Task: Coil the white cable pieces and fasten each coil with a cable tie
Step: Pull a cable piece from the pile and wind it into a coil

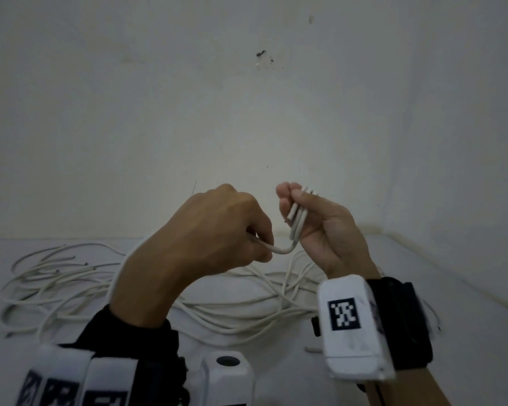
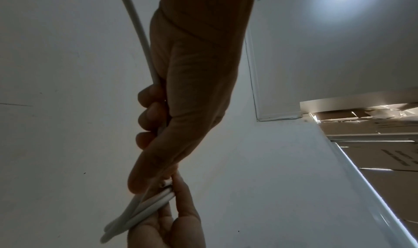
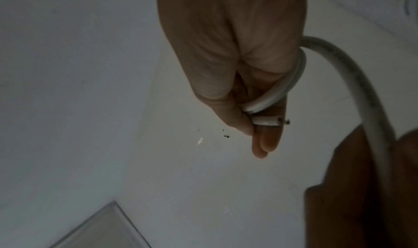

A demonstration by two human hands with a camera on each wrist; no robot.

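**White cable, coil in progress**

Small coil [image 1: 298, 215]: few tight loops, held up mid-scene, pinched between thumb and fingers of right hand [image 1: 329, 232], likely to keep turns stacked. Left hand [image 1: 217, 230]: fingers curled round the feeding strand [image 1: 77, 251], probably guiding the next loop. Loose cables [image 1: 71, 276]: far on table [image 1: 467, 288]. No tie seen.
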